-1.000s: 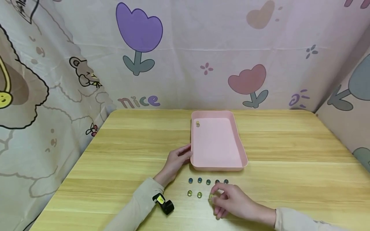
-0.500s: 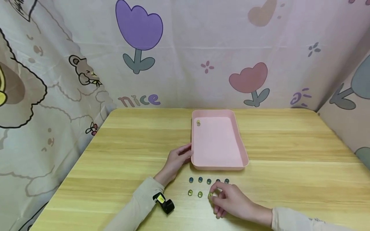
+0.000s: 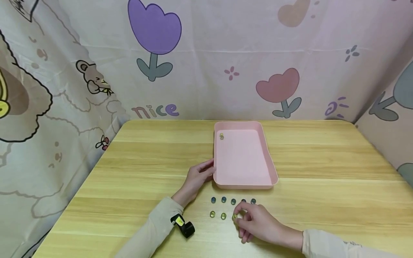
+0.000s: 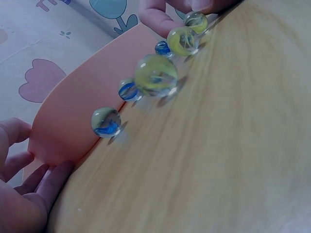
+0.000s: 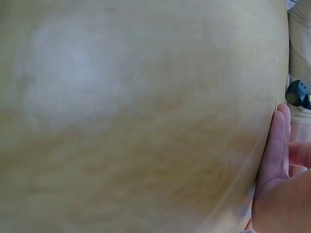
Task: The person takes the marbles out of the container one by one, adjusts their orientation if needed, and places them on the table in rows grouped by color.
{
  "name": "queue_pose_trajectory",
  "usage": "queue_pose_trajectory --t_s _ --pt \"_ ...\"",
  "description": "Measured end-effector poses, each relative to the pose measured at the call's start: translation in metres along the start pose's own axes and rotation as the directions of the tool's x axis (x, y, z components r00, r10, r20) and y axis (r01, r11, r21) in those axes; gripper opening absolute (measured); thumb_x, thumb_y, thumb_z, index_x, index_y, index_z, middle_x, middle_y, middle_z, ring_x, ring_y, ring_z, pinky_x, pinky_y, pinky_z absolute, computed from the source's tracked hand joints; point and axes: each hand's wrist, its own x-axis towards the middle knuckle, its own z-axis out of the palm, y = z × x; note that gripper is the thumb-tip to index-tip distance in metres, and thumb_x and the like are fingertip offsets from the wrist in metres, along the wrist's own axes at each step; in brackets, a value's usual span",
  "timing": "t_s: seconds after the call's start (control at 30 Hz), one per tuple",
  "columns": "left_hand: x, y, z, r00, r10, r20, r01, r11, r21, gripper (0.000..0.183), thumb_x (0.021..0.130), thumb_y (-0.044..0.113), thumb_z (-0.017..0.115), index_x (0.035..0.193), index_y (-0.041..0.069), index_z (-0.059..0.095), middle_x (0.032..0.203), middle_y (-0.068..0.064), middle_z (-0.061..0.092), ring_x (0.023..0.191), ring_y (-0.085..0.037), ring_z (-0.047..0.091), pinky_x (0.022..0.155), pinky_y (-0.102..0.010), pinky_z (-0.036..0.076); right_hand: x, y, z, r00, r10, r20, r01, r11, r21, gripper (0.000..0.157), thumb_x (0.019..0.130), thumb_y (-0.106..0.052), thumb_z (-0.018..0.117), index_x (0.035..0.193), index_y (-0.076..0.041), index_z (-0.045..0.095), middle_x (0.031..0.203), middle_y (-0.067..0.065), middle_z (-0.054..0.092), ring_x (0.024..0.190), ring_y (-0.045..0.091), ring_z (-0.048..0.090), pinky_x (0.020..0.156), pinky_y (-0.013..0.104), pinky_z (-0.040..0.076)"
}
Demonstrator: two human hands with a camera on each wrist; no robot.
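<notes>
My left hand rests with extended fingers against the left wall of a shallow pink tray; the left wrist view shows the fingertips at its outer side. In front of the tray, my right hand pinches a yellow-swirled glass marble between thumb and forefinger, low at the table. Left of it, two more yellow marbles lie in line. Behind them runs a row of several blue-swirled marbles, one partly hidden by the right forefinger. The right wrist view shows mostly tabletop beside the right hand.
Small yellowish marbles lie in the tray's far left corner. The wood-grain table ends at a printed cloth backdrop, with more cloth along both sides. A black wrist camera is strapped over the left sleeve.
The pinched yellow marble has shifted slightly left, in line with the other two. My left hand stays at the tray. The head view has tilted down a little.
</notes>
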Motion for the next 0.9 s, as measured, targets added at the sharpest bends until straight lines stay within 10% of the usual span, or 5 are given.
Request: queue_pose_trajectory --t_s 0.9 --pt "0.0004 0.0005 0.0006 1.000 -0.016 -0.001 0.016 1.000 0.013 0.044 0.094 0.010 0.063 0.136 0.001 0.053 0.138 -0.017 0.052 0.114 -0.026 0.058 0.090 -0.031 0.053 -0.0003 -0.0012 -0.0013 1.000 0.014 0.010 -0.013 0.999 -0.047 0.020 0.089 -0.005 0.066 0.105 0.000 0.054 0.060 0.003 0.061 0.048 0.017 0.063 0.046 0.031 0.057"
